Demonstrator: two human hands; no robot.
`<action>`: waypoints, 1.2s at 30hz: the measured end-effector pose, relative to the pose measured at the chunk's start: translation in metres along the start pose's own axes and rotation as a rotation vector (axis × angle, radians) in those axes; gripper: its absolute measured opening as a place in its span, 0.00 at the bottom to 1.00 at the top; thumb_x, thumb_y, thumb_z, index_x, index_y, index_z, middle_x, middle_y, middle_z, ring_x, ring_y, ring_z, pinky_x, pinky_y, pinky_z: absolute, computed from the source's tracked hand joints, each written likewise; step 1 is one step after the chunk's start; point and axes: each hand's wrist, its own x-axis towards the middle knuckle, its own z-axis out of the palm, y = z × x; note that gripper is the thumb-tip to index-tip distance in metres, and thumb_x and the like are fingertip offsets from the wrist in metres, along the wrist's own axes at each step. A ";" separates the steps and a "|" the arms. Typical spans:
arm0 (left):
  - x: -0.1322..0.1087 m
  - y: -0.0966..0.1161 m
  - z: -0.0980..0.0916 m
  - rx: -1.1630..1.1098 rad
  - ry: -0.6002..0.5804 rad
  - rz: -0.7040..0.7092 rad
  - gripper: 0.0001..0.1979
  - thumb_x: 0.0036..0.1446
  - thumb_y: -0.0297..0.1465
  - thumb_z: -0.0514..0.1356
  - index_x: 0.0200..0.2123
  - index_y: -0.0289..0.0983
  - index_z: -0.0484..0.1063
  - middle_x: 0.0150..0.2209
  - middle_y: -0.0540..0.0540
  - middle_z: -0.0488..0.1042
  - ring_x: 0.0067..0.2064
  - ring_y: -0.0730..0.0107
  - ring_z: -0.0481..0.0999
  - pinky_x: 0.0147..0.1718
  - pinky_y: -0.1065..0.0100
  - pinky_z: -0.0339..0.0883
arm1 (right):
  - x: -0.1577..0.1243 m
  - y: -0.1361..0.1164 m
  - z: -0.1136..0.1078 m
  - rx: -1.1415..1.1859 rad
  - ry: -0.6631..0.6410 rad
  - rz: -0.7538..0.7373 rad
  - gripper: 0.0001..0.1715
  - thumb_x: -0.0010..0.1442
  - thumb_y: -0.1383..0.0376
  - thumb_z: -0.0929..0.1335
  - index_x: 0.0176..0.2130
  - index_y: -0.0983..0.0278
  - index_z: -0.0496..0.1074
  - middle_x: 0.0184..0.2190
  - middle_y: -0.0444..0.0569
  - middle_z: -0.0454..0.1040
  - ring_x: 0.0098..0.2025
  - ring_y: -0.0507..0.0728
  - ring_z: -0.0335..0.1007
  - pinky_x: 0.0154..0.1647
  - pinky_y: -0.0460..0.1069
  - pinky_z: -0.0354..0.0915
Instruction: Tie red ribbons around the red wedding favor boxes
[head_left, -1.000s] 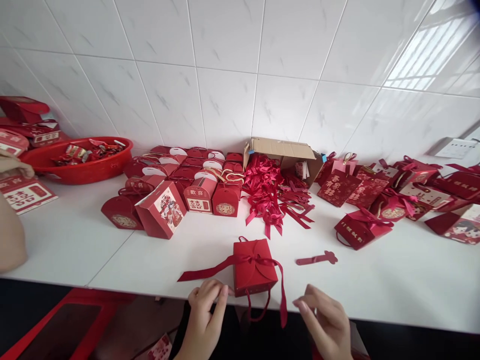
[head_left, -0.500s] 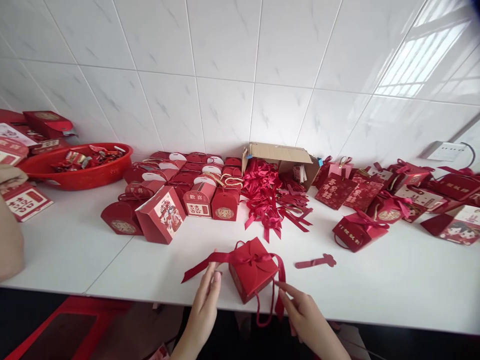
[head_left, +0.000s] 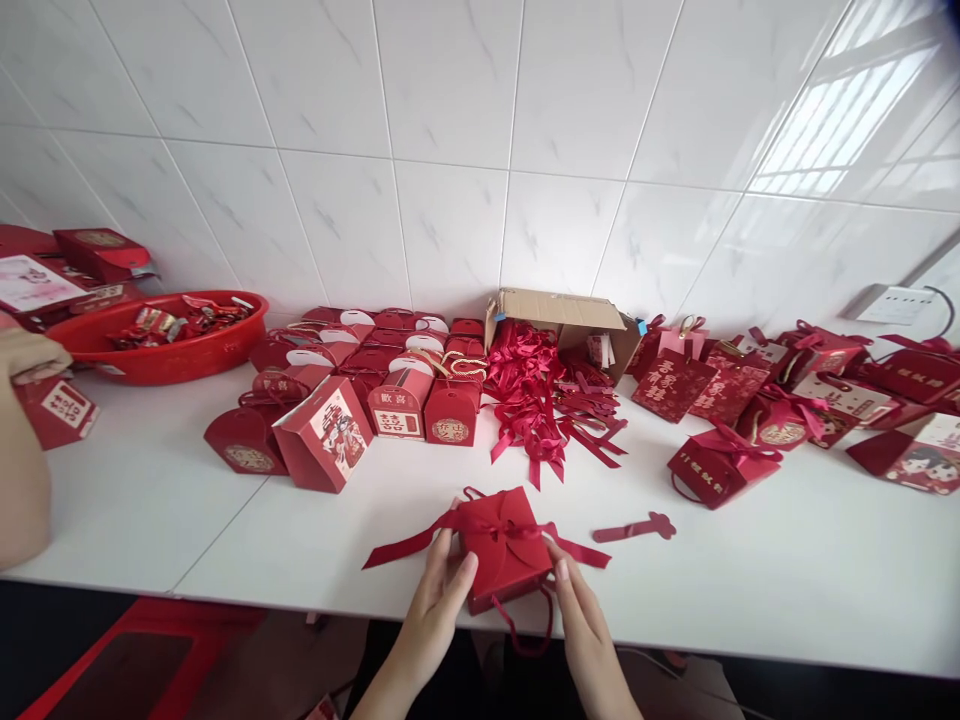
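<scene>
A red gift box with overlapping petal flaps sits near the table's front edge. A dark red ribbon is tied across its top, its ends lying out to both sides. A cord handle loops down at the front. My left hand holds the box's left side, thumb toward the front and fingers partly hidden behind. At the right side my right hand grips it, fingertips by the edge. To the right lies a flat red strip with a flower-shaped end.
Behind stand rows of red boxes and a cardboard carton spilling ribbon bows. Finished-looking boxes crowd the right. At left, another person's hand is beside a red basin of wrapped sweets.
My right hand has moved from the ribbon's right end to the box's side, and that end now stretches out rightward. My left hand has closed in. The other person's box has tilted.
</scene>
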 end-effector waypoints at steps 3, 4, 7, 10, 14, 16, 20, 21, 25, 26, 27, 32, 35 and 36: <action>0.002 0.006 -0.006 -0.121 -0.066 -0.090 0.32 0.58 0.48 0.56 0.64 0.45 0.59 0.66 0.45 0.60 0.68 0.51 0.55 0.65 0.50 0.51 | -0.012 0.014 0.007 0.067 0.088 0.081 0.31 0.60 0.43 0.63 0.55 0.56 0.73 0.62 0.46 0.66 0.69 0.62 0.47 0.70 0.60 0.45; 0.002 0.007 -0.008 -0.146 -0.085 -0.102 0.32 0.57 0.47 0.57 0.63 0.45 0.60 0.66 0.44 0.61 0.67 0.51 0.56 0.64 0.50 0.52 | -0.013 0.019 0.008 0.097 0.112 0.101 0.32 0.59 0.43 0.64 0.55 0.56 0.73 0.62 0.46 0.65 0.70 0.62 0.46 0.70 0.60 0.42; 0.004 0.011 -0.012 -0.182 -0.077 -0.080 0.31 0.57 0.47 0.58 0.62 0.44 0.63 0.65 0.44 0.62 0.67 0.51 0.57 0.63 0.52 0.55 | -0.007 0.030 0.008 0.233 0.104 0.109 0.33 0.57 0.45 0.68 0.57 0.55 0.70 0.63 0.46 0.64 0.69 0.63 0.49 0.68 0.61 0.50; 0.008 0.014 -0.016 -0.268 0.005 -0.065 0.27 0.57 0.46 0.60 0.57 0.42 0.69 0.63 0.43 0.66 0.67 0.53 0.58 0.64 0.55 0.55 | 0.008 0.027 0.003 0.435 0.138 0.005 0.28 0.59 0.49 0.69 0.57 0.51 0.68 0.60 0.46 0.68 0.64 0.62 0.60 0.62 0.61 0.61; 0.019 0.020 -0.025 -0.438 0.147 -0.074 0.22 0.51 0.45 0.65 0.45 0.38 0.78 0.53 0.40 0.76 0.60 0.52 0.69 0.55 0.58 0.67 | 0.025 0.010 -0.009 0.631 0.220 -0.101 0.16 0.55 0.55 0.73 0.42 0.56 0.76 0.46 0.49 0.78 0.53 0.61 0.73 0.56 0.61 0.67; 0.025 0.025 -0.031 -0.502 0.234 -0.067 0.21 0.47 0.43 0.68 0.42 0.37 0.79 0.49 0.41 0.78 0.54 0.54 0.74 0.49 0.60 0.71 | 0.032 0.001 -0.018 0.646 0.226 -0.109 0.14 0.53 0.55 0.74 0.38 0.58 0.77 0.41 0.49 0.79 0.47 0.61 0.76 0.51 0.59 0.70; 0.037 0.041 -0.042 -0.583 0.329 -0.009 0.16 0.43 0.40 0.71 0.33 0.36 0.79 0.39 0.45 0.80 0.39 0.65 0.78 0.40 0.65 0.72 | 0.044 -0.016 -0.035 0.537 0.280 -0.144 0.12 0.55 0.55 0.73 0.34 0.61 0.77 0.36 0.50 0.79 0.35 0.56 0.76 0.39 0.54 0.73; 0.040 0.046 -0.044 -0.582 0.329 0.023 0.15 0.43 0.39 0.72 0.31 0.36 0.78 0.37 0.46 0.79 0.38 0.67 0.78 0.39 0.65 0.72 | 0.047 -0.021 -0.038 0.500 0.293 -0.162 0.13 0.55 0.55 0.73 0.33 0.62 0.77 0.35 0.50 0.79 0.33 0.56 0.75 0.36 0.53 0.73; 0.051 0.072 -0.043 -0.522 0.265 0.175 0.12 0.45 0.37 0.71 0.29 0.36 0.76 0.31 0.49 0.77 0.36 0.67 0.76 0.38 0.66 0.71 | 0.056 -0.053 -0.043 0.288 0.272 -0.232 0.21 0.51 0.52 0.74 0.38 0.65 0.78 0.33 0.51 0.78 0.30 0.56 0.73 0.22 0.48 0.69; 0.053 0.079 -0.041 -0.489 0.236 0.211 0.12 0.46 0.37 0.71 0.29 0.36 0.76 0.31 0.49 0.77 0.37 0.67 0.77 0.40 0.65 0.71 | 0.057 -0.064 -0.042 0.219 0.259 -0.252 0.23 0.52 0.51 0.73 0.40 0.66 0.77 0.32 0.51 0.77 0.30 0.57 0.73 0.19 0.46 0.66; 0.054 0.087 -0.039 -0.449 0.203 0.245 0.11 0.47 0.37 0.70 0.29 0.36 0.76 0.31 0.48 0.77 0.39 0.65 0.77 0.41 0.65 0.71 | 0.058 -0.076 -0.040 0.153 0.243 -0.277 0.25 0.53 0.49 0.72 0.41 0.66 0.77 0.30 0.51 0.77 0.30 0.57 0.72 0.16 0.46 0.63; 0.051 0.122 -0.019 -0.273 0.010 0.420 0.10 0.52 0.37 0.67 0.35 0.36 0.78 0.35 0.45 0.80 0.43 0.62 0.77 0.46 0.64 0.69 | 0.056 -0.140 -0.023 -0.035 -0.041 -0.570 0.21 0.60 0.49 0.67 0.34 0.63 0.78 0.32 0.50 0.76 0.35 0.58 0.72 0.31 0.50 0.69; 0.044 0.139 -0.004 -0.214 -0.113 0.511 0.08 0.56 0.35 0.65 0.36 0.39 0.79 0.36 0.47 0.80 0.42 0.64 0.78 0.45 0.67 0.69 | 0.054 -0.167 -0.008 -0.143 -0.261 -0.728 0.21 0.64 0.51 0.65 0.31 0.62 0.77 0.30 0.48 0.74 0.35 0.56 0.69 0.38 0.51 0.67; 0.042 0.144 0.000 -0.194 -0.141 0.527 0.08 0.56 0.35 0.64 0.36 0.39 0.79 0.36 0.47 0.81 0.42 0.64 0.78 0.44 0.67 0.69 | 0.053 -0.173 -0.003 -0.177 -0.298 -0.755 0.21 0.65 0.52 0.64 0.31 0.62 0.77 0.29 0.47 0.72 0.33 0.55 0.68 0.37 0.51 0.66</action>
